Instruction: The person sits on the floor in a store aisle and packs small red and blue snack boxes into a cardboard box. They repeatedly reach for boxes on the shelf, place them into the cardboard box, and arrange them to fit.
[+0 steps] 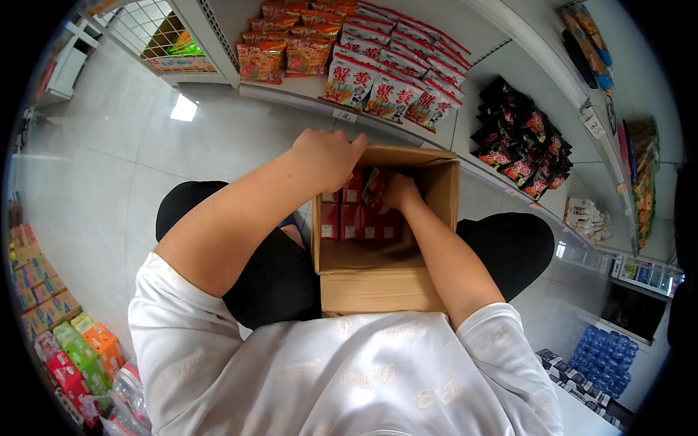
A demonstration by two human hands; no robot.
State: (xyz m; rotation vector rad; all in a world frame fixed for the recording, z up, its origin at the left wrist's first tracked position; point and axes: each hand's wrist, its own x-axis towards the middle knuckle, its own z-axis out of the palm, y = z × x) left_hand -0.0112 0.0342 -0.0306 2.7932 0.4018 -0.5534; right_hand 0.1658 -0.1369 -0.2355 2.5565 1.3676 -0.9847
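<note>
An open cardboard box [376, 297] stands between my knees, with several small red cartons [351, 220] in rows inside it. My right hand [402, 192] reaches into it and grips a tilted red carton [374, 186], whose far part lies in shadow. At the far left corner of the box, my left hand [327, 161] holds the rim, its fingers over the edge and the thumb towards the inside.
Ahead, a white shelf [283, 92] carries orange snack packets [260, 61], white-and-red packets [354, 79] and a heap of black packets [521, 141]. Boxed goods [82, 349] stand on the floor at lower left. Packs of blue bottles [602, 359] are at lower right.
</note>
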